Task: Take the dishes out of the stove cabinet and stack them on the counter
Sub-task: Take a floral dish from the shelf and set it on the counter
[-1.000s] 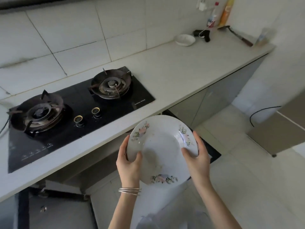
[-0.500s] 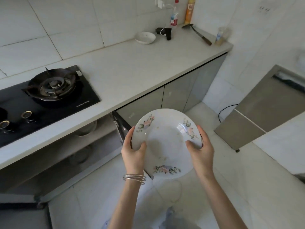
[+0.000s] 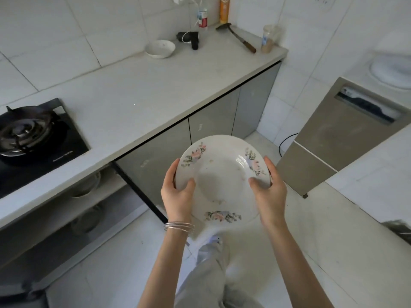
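Between both hands, above the floor and short of the counter [image 3: 155, 96], a white floral plate [image 3: 222, 174] is held tilted, its face toward the camera. The left hand [image 3: 178, 196] grips the left rim, thumb on the face and fingers curled behind; the right hand [image 3: 270, 194] grips the right rim likewise. Left of the left hand, the stove cabinet [image 3: 66, 207] stands open under the stove [image 3: 33, 138], with dim dishes [image 3: 86, 185] on its shelves. Far beyond the hands, a small white bowl [image 3: 160, 48] rests on the counter.
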Motion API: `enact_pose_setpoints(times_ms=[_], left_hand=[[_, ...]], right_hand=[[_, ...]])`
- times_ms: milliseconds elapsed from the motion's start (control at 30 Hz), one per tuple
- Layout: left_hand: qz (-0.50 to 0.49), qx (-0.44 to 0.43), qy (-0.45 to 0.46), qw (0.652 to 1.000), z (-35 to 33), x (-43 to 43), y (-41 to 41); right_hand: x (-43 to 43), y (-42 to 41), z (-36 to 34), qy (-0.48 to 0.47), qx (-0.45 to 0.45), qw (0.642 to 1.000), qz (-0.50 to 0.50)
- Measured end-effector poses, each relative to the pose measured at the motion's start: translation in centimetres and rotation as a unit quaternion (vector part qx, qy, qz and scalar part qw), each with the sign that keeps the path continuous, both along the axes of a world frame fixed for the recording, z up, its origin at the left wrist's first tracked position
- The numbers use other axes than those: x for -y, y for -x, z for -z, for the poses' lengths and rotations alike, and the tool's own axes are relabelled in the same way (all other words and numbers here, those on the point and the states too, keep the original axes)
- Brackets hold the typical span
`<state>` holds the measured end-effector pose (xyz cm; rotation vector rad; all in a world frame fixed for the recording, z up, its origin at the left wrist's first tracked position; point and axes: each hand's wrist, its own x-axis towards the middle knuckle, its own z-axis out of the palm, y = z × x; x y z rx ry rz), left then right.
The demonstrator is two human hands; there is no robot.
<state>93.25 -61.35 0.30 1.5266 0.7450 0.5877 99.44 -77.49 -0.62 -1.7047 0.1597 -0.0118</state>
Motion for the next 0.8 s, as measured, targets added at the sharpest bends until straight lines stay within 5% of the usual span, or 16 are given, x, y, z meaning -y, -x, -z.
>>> enact_pose_setpoints(times_ms=[800], left_hand=[[-0.084,-0.005,0.043,0.996,0.7,-6.2,-26.5]], right_hand=[[-7.2,-28.8,-0.7,0.071,0.02,0.991,-0.115]])
